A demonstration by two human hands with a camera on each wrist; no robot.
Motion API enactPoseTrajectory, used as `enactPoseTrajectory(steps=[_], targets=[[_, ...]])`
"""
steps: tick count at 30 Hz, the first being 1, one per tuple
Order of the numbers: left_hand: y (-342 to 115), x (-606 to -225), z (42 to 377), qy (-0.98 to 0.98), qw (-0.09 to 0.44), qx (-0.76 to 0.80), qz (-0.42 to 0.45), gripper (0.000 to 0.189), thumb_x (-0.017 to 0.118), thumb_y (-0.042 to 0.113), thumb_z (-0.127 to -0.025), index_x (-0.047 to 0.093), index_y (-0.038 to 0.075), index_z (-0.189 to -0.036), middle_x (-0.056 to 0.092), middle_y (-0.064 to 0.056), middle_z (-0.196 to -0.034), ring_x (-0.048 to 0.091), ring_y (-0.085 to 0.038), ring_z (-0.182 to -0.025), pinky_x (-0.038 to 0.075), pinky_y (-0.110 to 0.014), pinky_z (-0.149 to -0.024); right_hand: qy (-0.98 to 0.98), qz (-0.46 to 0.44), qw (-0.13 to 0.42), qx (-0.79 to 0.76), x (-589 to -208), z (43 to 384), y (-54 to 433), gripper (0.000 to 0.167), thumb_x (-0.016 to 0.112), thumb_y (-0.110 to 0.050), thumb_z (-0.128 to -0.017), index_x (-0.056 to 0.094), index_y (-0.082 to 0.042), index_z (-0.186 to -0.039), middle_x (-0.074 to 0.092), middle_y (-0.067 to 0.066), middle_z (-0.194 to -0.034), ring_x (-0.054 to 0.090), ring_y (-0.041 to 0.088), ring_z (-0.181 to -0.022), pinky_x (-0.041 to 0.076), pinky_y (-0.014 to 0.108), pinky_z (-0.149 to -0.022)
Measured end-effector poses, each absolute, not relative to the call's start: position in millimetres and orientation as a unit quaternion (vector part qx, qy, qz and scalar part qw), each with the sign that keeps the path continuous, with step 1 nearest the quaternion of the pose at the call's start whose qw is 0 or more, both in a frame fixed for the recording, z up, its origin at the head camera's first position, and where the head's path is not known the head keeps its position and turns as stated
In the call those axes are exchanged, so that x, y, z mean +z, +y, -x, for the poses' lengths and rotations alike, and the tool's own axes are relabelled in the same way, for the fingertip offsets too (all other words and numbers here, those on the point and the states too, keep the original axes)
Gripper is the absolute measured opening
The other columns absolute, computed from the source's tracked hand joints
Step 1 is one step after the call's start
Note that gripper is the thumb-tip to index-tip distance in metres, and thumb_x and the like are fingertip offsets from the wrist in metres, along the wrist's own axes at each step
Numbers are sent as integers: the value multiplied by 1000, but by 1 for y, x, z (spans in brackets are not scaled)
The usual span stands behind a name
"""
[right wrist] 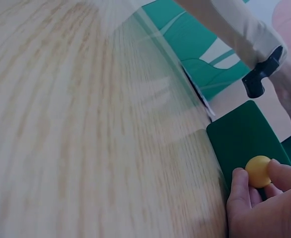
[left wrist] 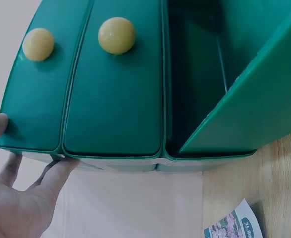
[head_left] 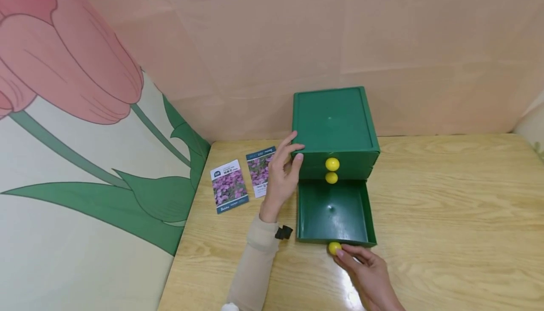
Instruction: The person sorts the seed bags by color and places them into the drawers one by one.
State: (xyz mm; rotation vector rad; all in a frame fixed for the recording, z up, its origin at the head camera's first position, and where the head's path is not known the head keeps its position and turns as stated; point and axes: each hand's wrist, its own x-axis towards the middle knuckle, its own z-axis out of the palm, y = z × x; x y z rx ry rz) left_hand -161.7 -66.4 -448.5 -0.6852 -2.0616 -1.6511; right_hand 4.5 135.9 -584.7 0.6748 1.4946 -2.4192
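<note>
Yellow knob point(head_left: 334, 247) on the pulled-out bottom drawer point(head_left: 333, 212) sits pinched in your right hand point(head_left: 367, 273), a closed grip at the near edge of the wooden counter point(head_left: 446, 207). That drawer's inside shows only bare green floor. Beyond it, your left hand point(head_left: 281, 174) rests with straight fingers against the left side of the green drawer chest point(head_left: 333, 122), whose two upper drawers are pushed in. Farther left lie two seed packets point(head_left: 242, 181) picturing purple flowers; their print is too small to read.
</note>
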Motion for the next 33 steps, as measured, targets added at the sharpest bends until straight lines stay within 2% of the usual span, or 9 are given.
enactPoseTrajectory(steps=[8,10,13,15,18,21,25,30,33], targets=[[-66,-448,161,-734,207,-596,250,24,55,-5,-108,66,-7,-128,47,-25,-162,50,-37,-148,59,-60,-96,509,-220,105,-825,-584,-4,136,22,76,6,-95,80,0,-116,80,4,-107,79,20,-104,60,35,-98],[-67,-447,161,-737,208,-593,249,24,55,-5,-107,66,-7,-128,48,-25,-162,51,-36,-148,62,-53,-93,518,-219,105,-820,-583,-4,136,24,76,6,-95,78,2,-119,81,4,-107,79,20,-104,61,34,-98],[-67,-449,162,-742,211,-587,245,24,55,-5,-107,67,-5,-129,48,-23,-162,53,-34,-146,61,-39,-80,555,-211,117,-796,-580,-3,138,27,73,6,-97,72,9,-123,81,8,-109,79,20,-102,62,34,-95],[-68,-455,166,-745,209,-585,242,26,56,-3,-108,67,-4,-131,48,-20,-163,52,-32,-147,60,-36,-80,594,-196,144,-767,-575,-2,142,25,71,5,-99,69,12,-123,80,13,-109,79,22,-100,63,34,-92],[-70,-466,173,-749,196,-584,242,31,57,0,-108,66,0,-138,46,-14,-166,48,-28,-151,61,-42,-94,669,-134,200,-703,-566,-1,153,19,69,-2,-102,66,11,-116,79,18,-106,80,25,-95,65,35,-83],[-75,-473,178,-755,178,-581,248,39,57,2,-109,60,4,-147,42,-7,-170,46,-25,-153,56,-51,-107,718,-54,233,-653,-555,1,162,18,70,-9,-103,66,9,-107,78,20,-101,79,26,-88,65,33,-75],[-85,-474,177,-764,162,-572,252,46,57,3,-109,54,8,-155,41,-4,-171,51,-27,-150,54,-51,-109,738,20,220,-637,-534,7,163,20,71,-12,-103,67,7,-102,77,18,-96,77,22,-82,64,32,-70],[-101,-471,177,-757,170,-578,254,45,56,-6,-107,53,-5,-152,45,-18,-166,56,-45,-142,54,-60,-105,751,98,157,-634,-509,20,155,16,71,-12,-104,69,4,-103,76,19,-95,77,15,-80,65,35,-69],[-110,-470,178,-764,180,-567,250,44,57,-6,-106,54,-7,-150,47,-22,-163,56,-48,-140,55,-62,-103,758,117,128,-629,-500,29,149,14,73,-13,-103,71,1,-104,75,19,-98,78,13,-83,65,35,-72]])
